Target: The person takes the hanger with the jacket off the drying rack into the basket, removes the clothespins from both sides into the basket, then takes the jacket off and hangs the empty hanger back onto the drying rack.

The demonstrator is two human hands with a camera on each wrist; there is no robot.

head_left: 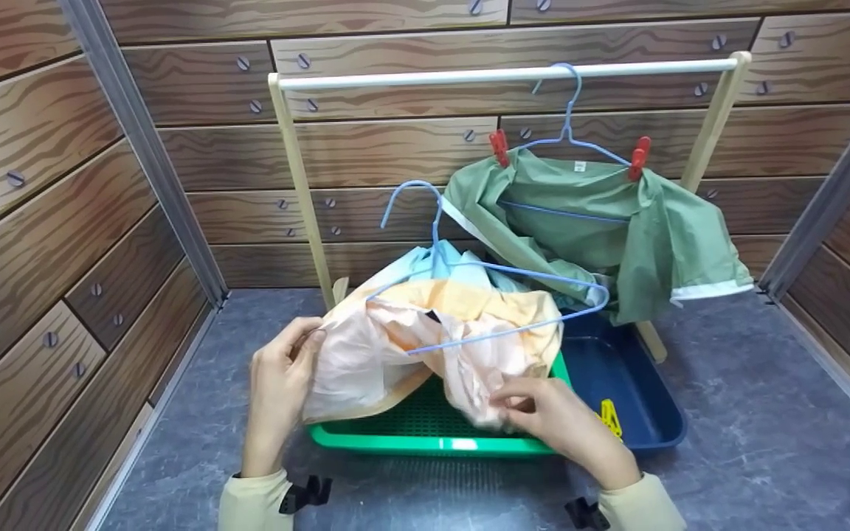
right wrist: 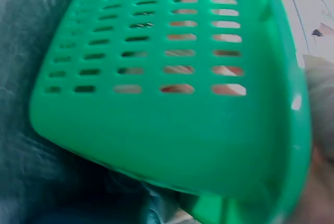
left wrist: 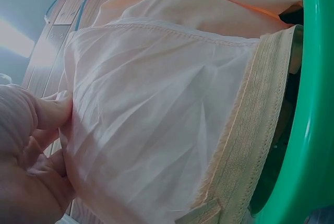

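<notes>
A peach garment [head_left: 521,306] with a pale inner side lies bunched over the green basket [head_left: 432,445]. My left hand [head_left: 281,376] pinches its left edge between thumb and fingers; the left wrist view shows the pale cloth [left wrist: 141,109] stretching away from that hand. On the other side, my right hand [head_left: 558,420] pinches a fold of the garment above the basket's front right. A loose blue hanger [head_left: 437,217] rests among the cloth, its hook upward and its lower bar partly covered. In the right wrist view the basket wall [right wrist: 156,125] hides most of the right hand.
Behind, a green garment [head_left: 580,195] hangs by red clothespins [head_left: 639,158] from another blue hanger [head_left: 569,110] on the rack's white rod [head_left: 425,77]. A dark blue tray [head_left: 661,413] with a yellow clothespin [head_left: 609,417] stands right of the basket. Light blue cloth [head_left: 414,259] lies behind the peach garment.
</notes>
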